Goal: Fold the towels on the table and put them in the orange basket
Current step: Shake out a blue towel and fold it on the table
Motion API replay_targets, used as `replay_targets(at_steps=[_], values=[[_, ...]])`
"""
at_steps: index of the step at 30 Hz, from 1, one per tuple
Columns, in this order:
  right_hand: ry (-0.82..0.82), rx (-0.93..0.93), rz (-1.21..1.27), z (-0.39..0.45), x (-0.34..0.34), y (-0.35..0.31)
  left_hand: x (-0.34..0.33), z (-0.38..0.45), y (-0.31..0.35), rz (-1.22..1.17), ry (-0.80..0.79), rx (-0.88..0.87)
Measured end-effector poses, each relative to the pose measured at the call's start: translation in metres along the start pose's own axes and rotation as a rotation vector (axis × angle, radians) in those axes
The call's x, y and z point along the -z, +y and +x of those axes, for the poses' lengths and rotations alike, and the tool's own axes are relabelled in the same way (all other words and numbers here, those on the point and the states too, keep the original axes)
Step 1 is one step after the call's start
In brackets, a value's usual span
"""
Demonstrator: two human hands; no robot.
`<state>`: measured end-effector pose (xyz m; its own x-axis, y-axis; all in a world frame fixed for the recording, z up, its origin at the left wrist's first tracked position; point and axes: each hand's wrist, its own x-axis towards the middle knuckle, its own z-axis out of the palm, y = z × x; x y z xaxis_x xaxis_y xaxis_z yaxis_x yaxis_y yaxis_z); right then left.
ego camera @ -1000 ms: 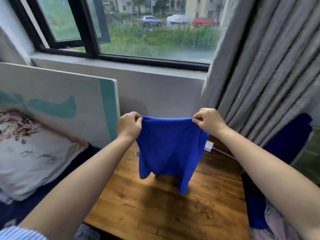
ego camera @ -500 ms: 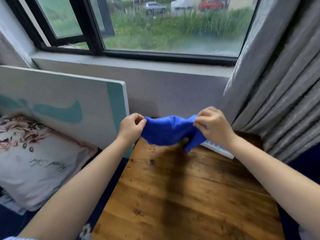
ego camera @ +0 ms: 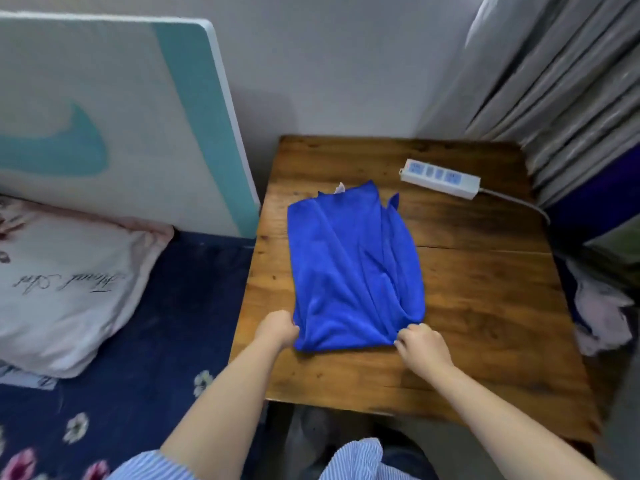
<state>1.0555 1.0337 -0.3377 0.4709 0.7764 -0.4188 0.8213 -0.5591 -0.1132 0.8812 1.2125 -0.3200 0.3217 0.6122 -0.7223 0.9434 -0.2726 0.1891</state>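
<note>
Compared with the earlier views, in which the towel (ego camera: 353, 271) was held up in the air between both hands in front of the window, the cloth has been brought down and laid out on the table (ego camera: 485, 306), and the view has tipped downward so that the window is no longer seen. The blue towel lies lengthwise on the wooden top, its far end near the power strip (ego camera: 440, 178) but apart from it, its near end at the hands. The near left corner is pinched by the left hand (ego camera: 277, 329), and the near right corner is pinched by the right hand (ego camera: 420, 346); both sets of fingers are curled onto the cloth. The corners are judged to be held so that the fabric can be drawn taut and flattened before a fold is made, since long creases run down the middle and the right edge is doubled over on itself. A pillow (ego camera: 65, 282) and a pale board (ego camera: 114, 116) are seen to the left, a curtain (ego camera: 554, 81) to the right. The orange basket is not in view. The fingertips are hidden under the towel's edge, a small pale tag at the far end is too blurred to read, and whether other towels remain cannot be told.
</note>
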Motion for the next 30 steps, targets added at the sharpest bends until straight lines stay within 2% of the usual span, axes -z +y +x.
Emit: replay_targets(at_steps=[6,11,13,18,23,26,30], values=[[0.122,-0.204,0.103,0.025,0.015,-0.002,-0.004,0.017,-0.007,-0.145,0.063,0.033],[-0.011,-0.364,0.165,0.049,0.011,-0.010,-0.032,0.023,-0.008,-0.181,-0.026,-0.004],[-0.007,-0.433,0.220,0.048,0.007,-0.011,-0.040,0.022,-0.008,-0.170,-0.045,0.012],[0.039,-0.430,0.301,0.040,0.006,-0.001,-0.049,0.019,-0.006,-0.126,0.014,0.094],[-0.150,-0.346,0.253,0.041,0.018,0.008,-0.051,0.018,-0.003,0.118,-0.035,0.039],[-0.167,-0.366,0.143,0.043,0.023,0.012,-0.055,0.019,-0.003,0.204,-0.060,0.023],[-0.145,-0.388,0.174,0.042,0.025,0.015,-0.053,0.018,0.000,0.257,-0.083,0.002]])
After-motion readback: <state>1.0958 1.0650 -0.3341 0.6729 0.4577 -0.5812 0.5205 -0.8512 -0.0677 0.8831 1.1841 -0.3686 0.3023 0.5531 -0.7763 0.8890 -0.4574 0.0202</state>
